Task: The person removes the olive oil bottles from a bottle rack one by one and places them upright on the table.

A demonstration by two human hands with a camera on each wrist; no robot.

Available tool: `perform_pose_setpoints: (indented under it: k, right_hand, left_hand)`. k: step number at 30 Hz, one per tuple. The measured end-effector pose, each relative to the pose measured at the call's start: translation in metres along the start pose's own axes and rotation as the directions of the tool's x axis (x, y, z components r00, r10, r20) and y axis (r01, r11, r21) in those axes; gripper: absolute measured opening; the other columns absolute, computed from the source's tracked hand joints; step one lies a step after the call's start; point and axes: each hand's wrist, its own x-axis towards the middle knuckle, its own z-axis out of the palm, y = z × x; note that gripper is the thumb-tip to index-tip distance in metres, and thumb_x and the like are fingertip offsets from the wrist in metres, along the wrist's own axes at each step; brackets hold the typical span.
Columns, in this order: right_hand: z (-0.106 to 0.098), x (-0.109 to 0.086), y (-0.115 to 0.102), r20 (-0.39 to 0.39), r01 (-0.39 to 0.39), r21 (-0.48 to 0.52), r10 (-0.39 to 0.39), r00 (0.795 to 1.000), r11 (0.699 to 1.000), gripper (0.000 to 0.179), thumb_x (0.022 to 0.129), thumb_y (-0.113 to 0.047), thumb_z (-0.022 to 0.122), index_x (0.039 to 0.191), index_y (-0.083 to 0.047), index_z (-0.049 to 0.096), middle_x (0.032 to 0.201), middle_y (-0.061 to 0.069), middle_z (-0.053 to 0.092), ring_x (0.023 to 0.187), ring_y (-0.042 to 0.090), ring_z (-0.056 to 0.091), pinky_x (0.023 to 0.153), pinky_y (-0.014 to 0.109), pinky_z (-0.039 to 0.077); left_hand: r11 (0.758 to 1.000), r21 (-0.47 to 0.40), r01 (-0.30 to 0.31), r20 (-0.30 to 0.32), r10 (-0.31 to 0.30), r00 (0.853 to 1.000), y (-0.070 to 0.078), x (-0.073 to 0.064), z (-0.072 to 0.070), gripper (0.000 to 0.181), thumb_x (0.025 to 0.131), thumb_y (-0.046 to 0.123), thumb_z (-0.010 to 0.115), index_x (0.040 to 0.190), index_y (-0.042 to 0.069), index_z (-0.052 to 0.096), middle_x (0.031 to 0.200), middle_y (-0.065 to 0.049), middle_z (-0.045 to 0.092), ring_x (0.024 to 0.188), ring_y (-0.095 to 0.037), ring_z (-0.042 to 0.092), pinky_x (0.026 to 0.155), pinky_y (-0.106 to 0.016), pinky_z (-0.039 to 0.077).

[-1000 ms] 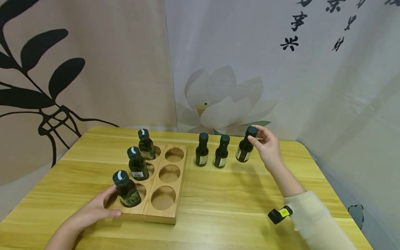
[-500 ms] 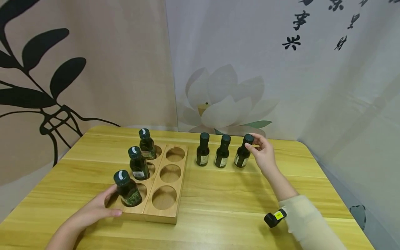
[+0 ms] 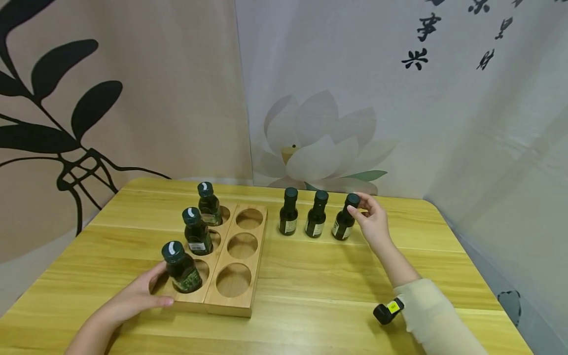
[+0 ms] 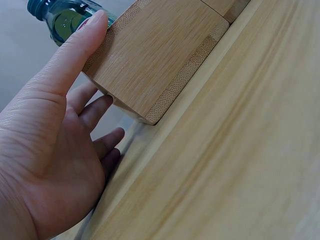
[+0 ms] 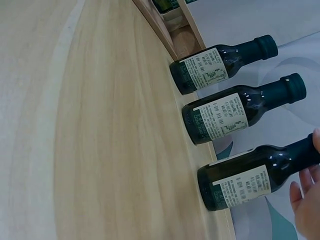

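Observation:
My right hand point(image 3: 373, 222) pinches the neck of a small dark glass bottle point(image 3: 343, 226) with a pale label, just below its cap. The bottle is upright, its base at the table surface. To its left stand two matching bottles, a middle one point(image 3: 315, 217) and a left one point(image 3: 288, 214). My left hand point(image 3: 135, 298) grips the near left corner of a wooden rack point(image 3: 228, 311) with round holes, thumb along the front and fingers around the side. In the rack's left row sit three wider dark-capped jars, the nearest jar point(image 3: 182, 271) beside that hand.
The rack's right row shows three unfilled holes, one of them a near hole point(image 3: 233, 280). All of this stands on a yellow wooden table point(image 3: 319, 291). Behind it hangs a printed curtain point(image 3: 319, 59). A black device with a yellow label point(image 3: 388, 310) is on my right wrist.
My right hand has lowered the held bottle, bringing it down to the table in line with the other two. My left hand and the rack have stayed in place.

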Motion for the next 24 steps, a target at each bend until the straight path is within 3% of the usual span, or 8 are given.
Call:
perform_pose_setpoints:
  k: [5,12,19,24]
  right_hand:
    - [0.0,-0.002,-0.006,-0.006,0.002,-0.031,-0.003,1.0,1.0,0.042,0.092,-0.004,0.064,0.131,0.004,0.052,0.115,0.023,0.056,0.101,0.025,0.05,0.077,0.024,0.043]
    - [-0.001,-0.003,-0.02,-0.081,0.154,-0.05,-0.157,0.984,0.987,0.043,0.089,-0.002,0.067,0.129,0.004,0.052,0.125,0.021,0.053,0.109,0.038,0.046,0.088,0.048,0.038]
    - [0.007,-0.002,-0.03,-0.113,0.256,0.014,-0.253,0.961,0.967,0.041,0.087,-0.003,0.069,0.127,-0.002,0.057,0.122,0.006,0.057,0.107,0.027,0.049,0.087,0.037,0.042]
    - [0.025,-0.016,-0.056,-0.072,0.293,0.114,-0.286,0.955,0.949,0.041,0.086,0.007,0.066,0.126,0.005,0.055,0.121,0.017,0.056,0.105,0.027,0.049,0.086,0.038,0.042]
  left_hand:
    - [1.0,-0.013,-0.012,-0.004,0.012,1.0,-0.001,-0.001,0.0,0.087,0.081,0.013,0.075,0.145,-0.012,0.022,0.145,-0.04,0.022,0.13,-0.061,0.011,0.094,-0.074,0.013]
    - [1.0,-0.017,-0.016,-0.003,0.016,1.0,-0.002,0.0,0.0,0.087,0.081,0.012,0.075,0.145,-0.011,0.022,0.145,-0.039,0.021,0.131,-0.06,0.011,0.094,-0.074,0.012]
    - [1.0,-0.004,-0.026,-0.006,0.026,1.0,-0.001,0.0,0.0,0.086,0.081,0.014,0.075,0.145,-0.011,0.022,0.145,-0.039,0.022,0.13,-0.061,0.012,0.094,-0.074,0.013]
    - [1.0,0.006,-0.028,-0.003,0.028,1.0,0.0,-0.001,0.0,0.086,0.082,0.015,0.075,0.146,-0.009,0.022,0.146,-0.038,0.023,0.131,-0.059,0.013,0.099,-0.068,0.016]
